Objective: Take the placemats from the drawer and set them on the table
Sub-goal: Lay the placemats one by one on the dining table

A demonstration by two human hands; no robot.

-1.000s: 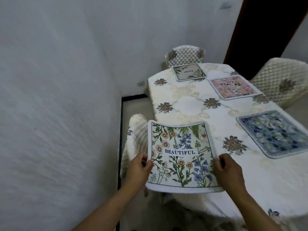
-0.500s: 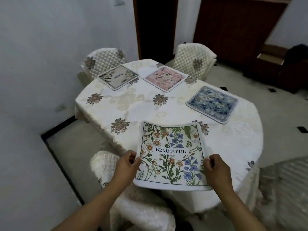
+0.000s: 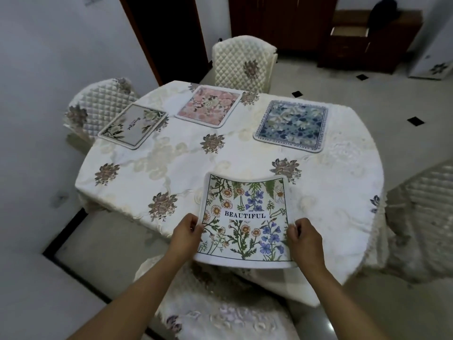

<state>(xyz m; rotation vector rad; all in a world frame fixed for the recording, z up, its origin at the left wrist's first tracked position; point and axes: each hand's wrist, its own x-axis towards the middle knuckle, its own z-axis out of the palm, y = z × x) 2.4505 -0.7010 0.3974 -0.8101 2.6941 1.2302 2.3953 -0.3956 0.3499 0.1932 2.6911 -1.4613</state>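
A white placemat (image 3: 245, 217) printed with wildflowers and the word BEAUTIFUL hangs over the near edge of the table (image 3: 171, 168). My left hand (image 3: 186, 231) pinches its left edge and my right hand (image 3: 304, 239) pinches its right edge. Its far edge curls up above the white flowered tablecloth. Three other placemats lie flat along the far side: a grey one (image 3: 133, 125) at the left, a pink one (image 3: 209, 105) in the middle, a blue one (image 3: 291, 125) at the right.
Quilted white chairs stand round the table: one at the far left (image 3: 98, 104), one at the far side (image 3: 242, 62), one at the right (image 3: 421, 204), one right below me (image 3: 220, 312). A dark wooden cabinet (image 3: 367, 38) is at the back right. A white wall runs along the left.
The view has swung from the left wall to face the table squarely. Both hands have carried the BEAUTIFUL placemat forward over the table's near edge, still holding its two sides.
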